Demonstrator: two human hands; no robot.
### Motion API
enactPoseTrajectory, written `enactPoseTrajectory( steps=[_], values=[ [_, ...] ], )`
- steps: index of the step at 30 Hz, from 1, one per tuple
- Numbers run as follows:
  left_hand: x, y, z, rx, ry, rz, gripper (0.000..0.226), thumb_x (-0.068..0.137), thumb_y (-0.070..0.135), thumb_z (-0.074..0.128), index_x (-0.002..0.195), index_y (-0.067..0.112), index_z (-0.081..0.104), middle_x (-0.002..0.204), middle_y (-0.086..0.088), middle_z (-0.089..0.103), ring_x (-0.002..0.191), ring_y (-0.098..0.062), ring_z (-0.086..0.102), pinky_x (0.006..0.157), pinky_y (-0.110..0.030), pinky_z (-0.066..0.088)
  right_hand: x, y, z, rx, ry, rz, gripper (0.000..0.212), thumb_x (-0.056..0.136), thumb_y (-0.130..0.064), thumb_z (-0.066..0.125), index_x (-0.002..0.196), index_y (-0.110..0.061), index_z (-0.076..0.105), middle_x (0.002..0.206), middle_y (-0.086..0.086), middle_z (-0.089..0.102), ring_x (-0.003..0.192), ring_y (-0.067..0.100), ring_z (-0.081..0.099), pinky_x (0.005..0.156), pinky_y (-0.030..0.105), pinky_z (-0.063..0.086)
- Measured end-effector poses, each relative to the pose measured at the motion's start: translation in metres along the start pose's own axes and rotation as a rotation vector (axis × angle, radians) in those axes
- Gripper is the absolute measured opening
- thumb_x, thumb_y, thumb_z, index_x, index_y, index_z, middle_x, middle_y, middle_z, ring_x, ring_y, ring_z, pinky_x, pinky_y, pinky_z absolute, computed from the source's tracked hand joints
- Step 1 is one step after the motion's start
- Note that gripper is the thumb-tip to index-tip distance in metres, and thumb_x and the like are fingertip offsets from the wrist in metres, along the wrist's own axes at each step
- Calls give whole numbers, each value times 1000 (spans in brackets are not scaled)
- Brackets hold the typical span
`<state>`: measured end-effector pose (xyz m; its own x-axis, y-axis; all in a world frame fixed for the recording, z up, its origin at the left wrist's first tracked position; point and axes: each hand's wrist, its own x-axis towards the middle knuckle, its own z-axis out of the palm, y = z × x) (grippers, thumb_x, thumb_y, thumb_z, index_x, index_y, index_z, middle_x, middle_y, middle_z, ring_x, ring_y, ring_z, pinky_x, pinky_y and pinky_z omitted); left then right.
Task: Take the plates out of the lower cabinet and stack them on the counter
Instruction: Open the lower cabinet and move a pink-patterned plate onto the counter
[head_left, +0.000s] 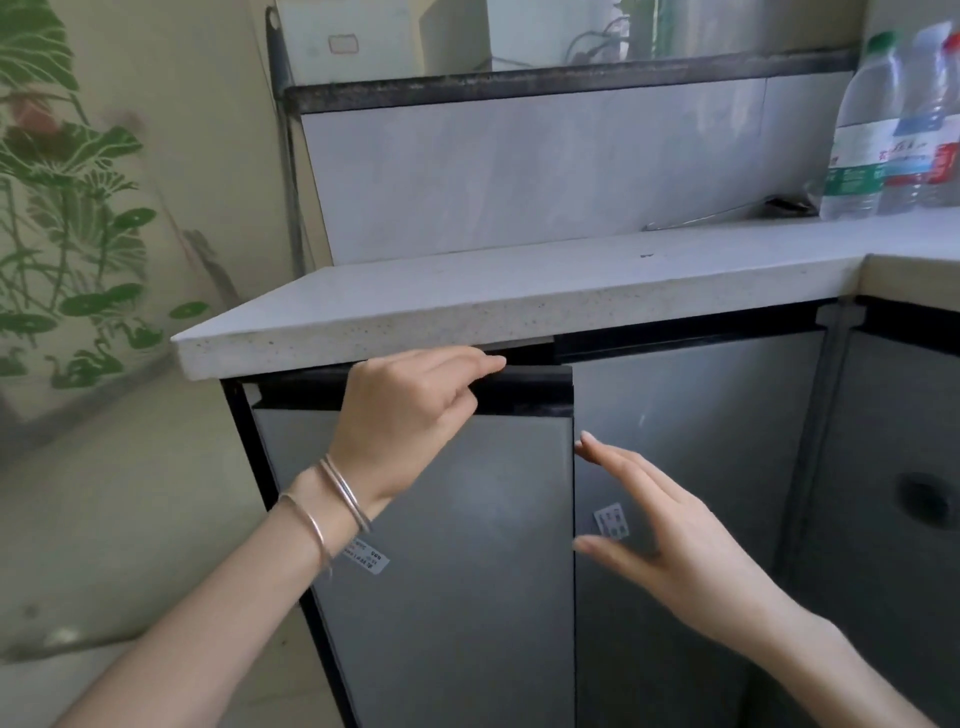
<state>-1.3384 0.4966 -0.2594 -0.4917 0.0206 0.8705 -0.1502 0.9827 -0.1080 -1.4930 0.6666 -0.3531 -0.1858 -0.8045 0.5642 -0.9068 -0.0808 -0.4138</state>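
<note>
In the lower middle of the frame, the left hand (410, 410) hooks its fingers over the black top strip (530, 389) of the lower cabinet's left door (467, 545), just under the bench (467, 312) edge. The right hand (670, 530) hovers before the right door (691, 405), fingers straight and spread, holding nothing. Both doors hide the inside, so I cannot tell where the plates are. Water bottles (862, 130) stand upper right.

You can read no word outright here. The white sticker (371, 562) low on the left cabinet door (457, 545) carries print too blurred to make out, as does the grey sticker (612, 521) on the right door (701, 441). At the counter's (519, 280) back right corner, the bottles (862, 130) bear labels, possibly with Chinese characters.
</note>
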Motion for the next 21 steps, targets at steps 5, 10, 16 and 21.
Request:
enactPoseTrajectory(
  steps=[5, 10, 16, 21],
  values=[
    [-1, 15, -17, -112, -104, -179, 34, 71, 20, 53, 99, 20, 73, 97, 8, 72, 91, -2, 63, 83, -16, 47, -22, 18, 9, 17, -58, 41, 86, 68, -74, 50, 141, -46, 14, 143, -31, 27, 129, -12, 28, 100, -1, 19],
    [-7, 28, -10, -70, -174, -181, 46, 70, 44, 57, 107, 17, 64, 101, 6, 62, 96, -10, 56, 89, -17, 40, -39, 29, 3, 40, -67, 69, 94, 62, -80, 54, 140, -50, 12, 144, -34, 22, 132, -12, 24, 103, 3, 18],
    [-13, 43, 17, 128, -84, -194, 62, 68, 66, 55, 111, 22, 60, 99, 5, 53, 95, -17, 48, 90, -30, 33, -30, 29, -14, -6, 11, 52, 91, 62, -82, 49, 139, -51, 12, 143, -35, 22, 132, -12, 22, 104, 10, 21],
    [-14, 56, 30, 196, 41, -218, 55, 66, 63, 56, 103, 21, 59, 95, 8, 57, 91, -21, 43, 82, -31, 30, -30, 22, -9, -63, 48, 31, 92, 64, -82, 43, 142, -46, 11, 144, -34, 19, 132, -13, 20, 101, 13, 23]
  ],
)
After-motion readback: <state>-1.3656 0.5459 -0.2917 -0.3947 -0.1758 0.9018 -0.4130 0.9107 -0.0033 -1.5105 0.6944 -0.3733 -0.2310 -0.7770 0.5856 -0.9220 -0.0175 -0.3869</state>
